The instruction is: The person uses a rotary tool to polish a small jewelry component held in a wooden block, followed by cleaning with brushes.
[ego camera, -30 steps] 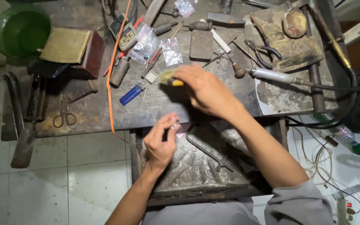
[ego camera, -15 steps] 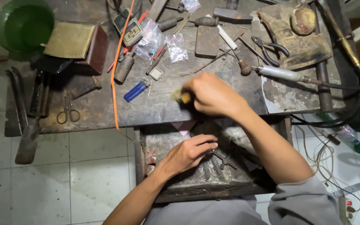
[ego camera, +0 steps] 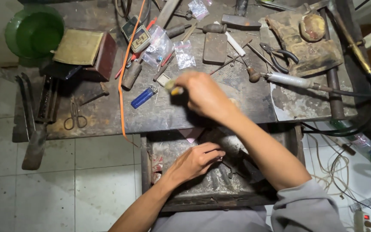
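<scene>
My right hand (ego camera: 205,95) hovers over the dark workbench (ego camera: 159,114), closed around a small yellow-tipped tool (ego camera: 174,88) that sticks out to the left; the hand is blurred. Just left of it lies a blue lighter (ego camera: 143,97). My left hand (ego camera: 196,160) reaches down into the open drawer (ego camera: 172,150) under the bench, fingers curled among small metal bits; I cannot see what it pinches.
A green bowl (ego camera: 33,34) and a brown box (ego camera: 84,51) sit at the bench's left. Scissors (ego camera: 74,118), an orange cord (ego camera: 125,73), plastic bags (ego camera: 170,49), pliers (ego camera: 275,53), a handpiece with black hose (ego camera: 297,81) and a stained cloth (ego camera: 305,47) crowd the top.
My right hand moved left and up over the bench with the yellow-tipped tool. My left hand dropped from the bench edge into the drawer.
</scene>
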